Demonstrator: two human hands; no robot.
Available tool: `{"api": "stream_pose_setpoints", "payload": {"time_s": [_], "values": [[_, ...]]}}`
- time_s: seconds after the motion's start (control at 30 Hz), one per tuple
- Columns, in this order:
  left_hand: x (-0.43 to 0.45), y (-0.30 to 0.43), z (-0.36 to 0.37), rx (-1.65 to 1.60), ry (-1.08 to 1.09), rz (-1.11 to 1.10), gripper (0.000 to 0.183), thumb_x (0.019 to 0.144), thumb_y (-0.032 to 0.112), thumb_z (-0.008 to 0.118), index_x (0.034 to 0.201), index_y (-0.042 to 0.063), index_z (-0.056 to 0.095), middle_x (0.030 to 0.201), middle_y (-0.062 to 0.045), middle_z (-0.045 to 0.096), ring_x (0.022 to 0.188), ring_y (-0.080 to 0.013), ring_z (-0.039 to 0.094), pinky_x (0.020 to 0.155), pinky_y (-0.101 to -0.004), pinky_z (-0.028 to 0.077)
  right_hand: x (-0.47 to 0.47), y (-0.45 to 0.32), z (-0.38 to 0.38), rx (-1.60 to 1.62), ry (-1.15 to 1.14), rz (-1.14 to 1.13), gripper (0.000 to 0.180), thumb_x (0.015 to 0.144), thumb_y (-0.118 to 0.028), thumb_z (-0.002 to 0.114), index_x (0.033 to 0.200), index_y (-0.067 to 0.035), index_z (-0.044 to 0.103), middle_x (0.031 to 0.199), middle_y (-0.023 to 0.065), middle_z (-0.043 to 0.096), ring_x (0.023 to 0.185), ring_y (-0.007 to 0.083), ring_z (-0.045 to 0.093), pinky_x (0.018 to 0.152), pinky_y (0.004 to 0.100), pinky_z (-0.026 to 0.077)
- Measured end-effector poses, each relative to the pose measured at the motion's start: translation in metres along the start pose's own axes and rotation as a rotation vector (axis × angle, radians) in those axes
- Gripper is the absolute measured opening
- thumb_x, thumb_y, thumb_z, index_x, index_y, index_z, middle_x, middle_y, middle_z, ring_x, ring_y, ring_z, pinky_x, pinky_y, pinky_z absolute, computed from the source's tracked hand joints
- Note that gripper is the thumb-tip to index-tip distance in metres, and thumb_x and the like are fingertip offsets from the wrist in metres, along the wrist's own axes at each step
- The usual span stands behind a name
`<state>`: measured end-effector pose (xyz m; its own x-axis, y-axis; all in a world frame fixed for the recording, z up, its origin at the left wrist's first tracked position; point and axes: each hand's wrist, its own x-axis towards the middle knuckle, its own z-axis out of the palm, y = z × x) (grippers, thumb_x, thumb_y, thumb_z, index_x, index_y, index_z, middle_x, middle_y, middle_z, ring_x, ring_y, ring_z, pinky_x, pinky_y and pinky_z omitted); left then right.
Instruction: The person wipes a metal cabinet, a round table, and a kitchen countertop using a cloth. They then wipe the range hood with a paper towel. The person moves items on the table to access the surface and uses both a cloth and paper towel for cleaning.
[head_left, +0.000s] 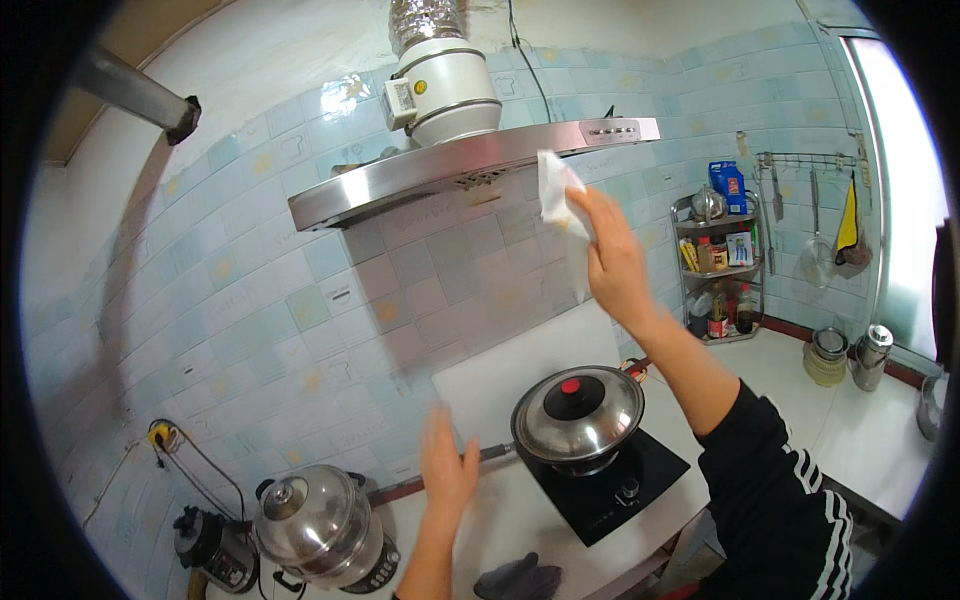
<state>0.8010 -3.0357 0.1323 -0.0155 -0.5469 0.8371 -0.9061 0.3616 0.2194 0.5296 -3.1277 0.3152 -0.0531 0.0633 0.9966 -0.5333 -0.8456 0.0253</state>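
In front of the tiled wall, my right hand is raised and grips a thin white cloth or paper wipe. The wipe is just below the right part of the stainless-steel range hood; I cannot tell whether it touches the wall. Lower down, my left hand is blurred and holds nothing, its thumb apart from the fingers. It is near the end of the long handle of a wok. A domed metal lid with a red-topped knob covers the wok, which stands on a black cooktop.
A lidded steamer pot and a black electric cooker stand at the left. A dark cloth lies on the white counter. Bottles fill a corner rack. A glass jar and a steel flask stand at the right.
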Motion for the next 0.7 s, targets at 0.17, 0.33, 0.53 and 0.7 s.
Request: {"api": "stream_pose_setpoints", "payload": {"time_s": [0.17,0.33,0.53,0.7], "values": [[0.129,0.029,-0.053,0.088,0.24,0.309,0.064,0.08,0.007,0.06,0.138,-0.001,0.034,0.146,-0.022,0.03,0.135,-0.0366,0.029,0.111,-0.043,0.024,0.053,0.047,0.028,-0.334,0.106,-0.177,0.053,0.081,0.0,0.049,0.133,-0.007,0.044,0.131,0.0145,0.047,0.117,0.0343,0.048,0.099,0.0414,0.038],[0.197,0.042,-0.073,0.249,0.426,0.377,0.069,0.078,0.004,0.06,0.141,0.003,0.03,0.149,-0.018,0.026,0.138,-0.0343,0.023,0.112,-0.0441,0.02,0.061,0.083,0.069,-0.413,-0.058,-0.133,0.063,0.084,-0.025,0.058,0.141,-0.009,0.034,0.145,0.0153,0.033,0.134,0.0336,0.03,0.111,0.0478,0.02],[0.228,0.024,-0.09,0.501,0.559,0.38,0.073,0.077,0.002,0.061,0.142,0.006,0.028,0.149,-0.016,0.025,0.139,-0.0331,0.021,0.114,-0.0449,0.018,0.052,-0.002,0.125,-0.142,-0.074,-0.293,0.066,0.083,-0.032,0.06,0.14,-0.01,0.036,0.147,0.0119,0.032,0.136,0.0313,0.028,0.112,0.0481,0.018],[0.236,0.022,-0.085,0.656,0.579,0.354,0.077,0.074,-0.003,0.062,0.142,0.005,0.028,0.148,-0.016,0.026,0.139,-0.0315,0.022,0.114,-0.0439,0.019,0.06,0.034,0.11,-0.158,-0.116,-0.392,0.064,0.081,-0.034,0.061,0.139,-0.013,0.04,0.147,0.0086,0.033,0.137,0.0298,0.027,0.112,0.0493,0.017]]}}
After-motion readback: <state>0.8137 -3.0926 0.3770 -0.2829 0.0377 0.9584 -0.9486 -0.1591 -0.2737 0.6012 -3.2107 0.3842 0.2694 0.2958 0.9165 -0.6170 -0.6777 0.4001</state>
